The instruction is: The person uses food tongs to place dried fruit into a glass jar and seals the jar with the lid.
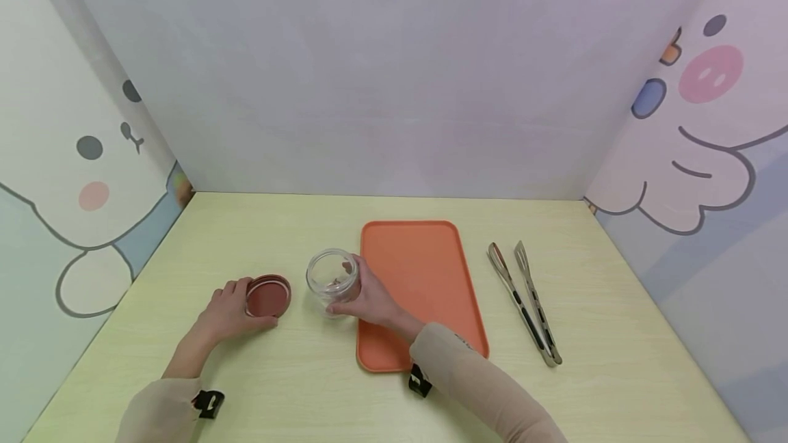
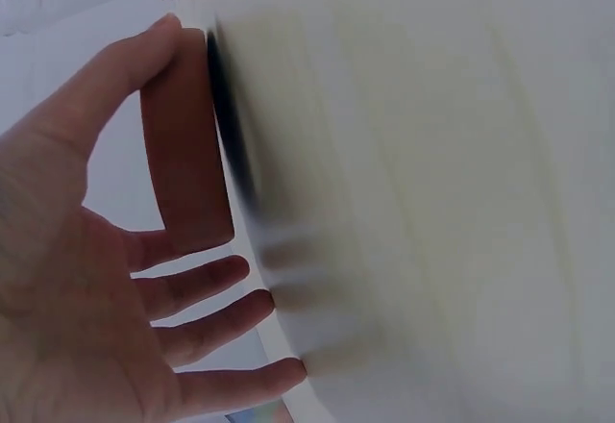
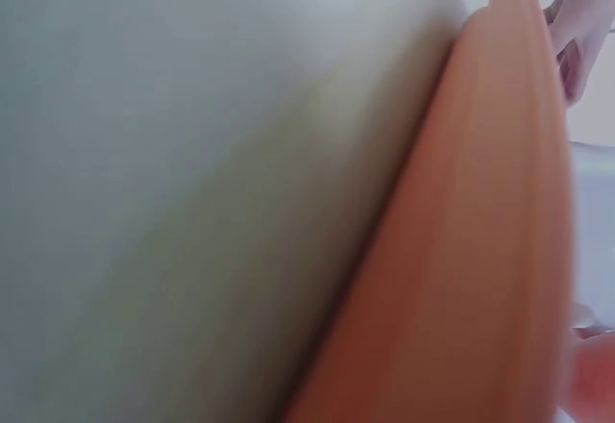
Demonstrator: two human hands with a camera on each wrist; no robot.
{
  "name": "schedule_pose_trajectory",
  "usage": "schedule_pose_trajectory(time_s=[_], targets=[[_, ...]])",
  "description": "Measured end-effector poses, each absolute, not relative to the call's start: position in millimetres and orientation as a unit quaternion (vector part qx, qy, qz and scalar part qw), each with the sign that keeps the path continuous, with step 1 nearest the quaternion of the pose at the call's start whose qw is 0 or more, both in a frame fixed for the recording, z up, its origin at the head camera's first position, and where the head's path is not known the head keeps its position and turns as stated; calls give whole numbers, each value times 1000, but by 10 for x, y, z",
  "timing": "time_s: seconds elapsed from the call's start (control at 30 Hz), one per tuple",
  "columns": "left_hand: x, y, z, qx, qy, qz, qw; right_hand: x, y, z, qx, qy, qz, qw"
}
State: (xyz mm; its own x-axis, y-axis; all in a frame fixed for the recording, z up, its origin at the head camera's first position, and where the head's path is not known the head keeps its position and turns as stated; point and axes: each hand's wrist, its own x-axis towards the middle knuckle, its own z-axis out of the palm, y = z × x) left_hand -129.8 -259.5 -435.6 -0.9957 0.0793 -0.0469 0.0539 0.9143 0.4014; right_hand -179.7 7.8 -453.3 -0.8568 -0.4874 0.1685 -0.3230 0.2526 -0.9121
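Observation:
My left hand [image 1: 228,313] holds a round reddish-brown jar lid [image 1: 268,298], its hollow inner side facing up. In the left wrist view the thumb and index finger span the rim of the lid [image 2: 187,144], while the other fingers spread toward the tabletop. To the right, a clear glass jar [image 1: 323,286] stands uncovered with its mouth upward. My right hand [image 1: 375,296] grips this jar from its right side, thumb in front. Small reddish shapes show through the glass; whether they are contents or fingers I cannot tell. In the right wrist view the tray hides most of the jar.
An orange rectangular tray [image 1: 418,272] lies under my right forearm, just right of the jar. Farther right are metal tongs [image 1: 529,306] with black grip parts, their arms spread. Printed panels [image 1: 695,156] and a plain back wall [image 1: 394,87] border the pale wooden table [image 1: 289,395].

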Motion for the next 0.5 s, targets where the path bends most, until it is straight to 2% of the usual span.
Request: schedule_pose_trajectory(time_s=[0.5], targets=[[-1319, -2635, -4356, 49, 962, 264, 43, -1761, 184, -4383, -219, 770, -592, 95]])
